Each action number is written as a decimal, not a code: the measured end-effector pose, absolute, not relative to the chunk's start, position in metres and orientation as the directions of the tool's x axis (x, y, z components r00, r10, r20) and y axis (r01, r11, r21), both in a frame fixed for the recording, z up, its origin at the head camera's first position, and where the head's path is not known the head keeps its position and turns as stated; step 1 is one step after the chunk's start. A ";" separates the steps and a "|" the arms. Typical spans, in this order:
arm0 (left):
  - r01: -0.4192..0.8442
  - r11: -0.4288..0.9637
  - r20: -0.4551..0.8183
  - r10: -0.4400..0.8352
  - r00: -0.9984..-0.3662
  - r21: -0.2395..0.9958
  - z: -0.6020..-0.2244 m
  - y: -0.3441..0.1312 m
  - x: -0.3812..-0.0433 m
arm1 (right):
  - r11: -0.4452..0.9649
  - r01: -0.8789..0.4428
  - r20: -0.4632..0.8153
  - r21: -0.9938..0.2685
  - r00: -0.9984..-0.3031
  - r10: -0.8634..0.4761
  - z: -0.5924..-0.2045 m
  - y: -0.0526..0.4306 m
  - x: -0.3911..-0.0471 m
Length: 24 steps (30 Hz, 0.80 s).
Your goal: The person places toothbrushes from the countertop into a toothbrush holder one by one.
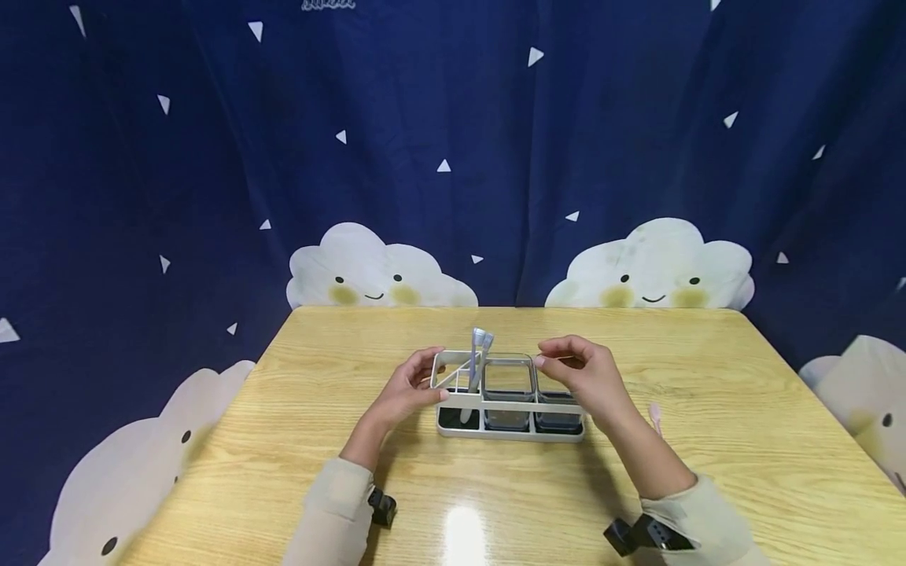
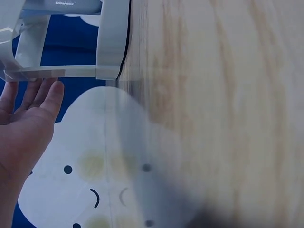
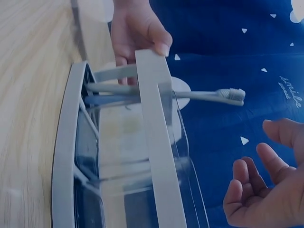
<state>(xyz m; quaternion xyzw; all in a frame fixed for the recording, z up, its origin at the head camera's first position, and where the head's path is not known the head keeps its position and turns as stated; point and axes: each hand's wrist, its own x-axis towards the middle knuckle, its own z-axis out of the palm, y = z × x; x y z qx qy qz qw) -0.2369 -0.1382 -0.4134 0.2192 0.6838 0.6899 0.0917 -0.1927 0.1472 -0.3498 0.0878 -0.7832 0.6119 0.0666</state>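
A pale toothbrush holder [image 1: 524, 407] with an upper rail and a dark-lined base stands on the table. My left hand [image 1: 405, 389] grips its left end, thumb on the front rail and fingers behind. In the left wrist view, the fingertips of that hand [image 2: 33, 114] meet the rail. Two toothbrushes [image 3: 209, 96] lean, bristles up, in the left compartment. Clear cups fill the middle [image 1: 508, 377] and right [image 1: 555, 418] compartments. Over the right cup hovers my right hand [image 1: 591, 377], fingers loosely bent; the right wrist view shows that hand [image 3: 270, 185] apart from the cups, holding nothing.
A thin pink item [image 1: 655, 417] lies on the wooden table [image 1: 743, 409] right of the holder, partly behind my right forearm. Past the table's far edge hangs a dark blue curtain [image 1: 396, 181] with white triangles and smiling clouds.
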 end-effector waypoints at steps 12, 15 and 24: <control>0.172 -0.049 0.177 0.406 -0.897 0.984 -0.413 -0.138 -0.236 | 0.249 -0.216 0.220 -0.944 -0.975 -0.012 -0.353 0.179 -0.186; 0.175 -0.043 0.178 0.399 -0.900 0.984 -0.413 -0.137 -0.235 | 0.255 -0.203 0.210 -0.945 -0.978 0.002 -0.355 0.188 -0.184; 0.191 -0.058 0.198 0.387 -0.900 0.980 -0.415 -0.136 -0.236 | 0.283 -0.156 0.176 -0.946 -0.983 0.047 -0.360 0.211 -0.179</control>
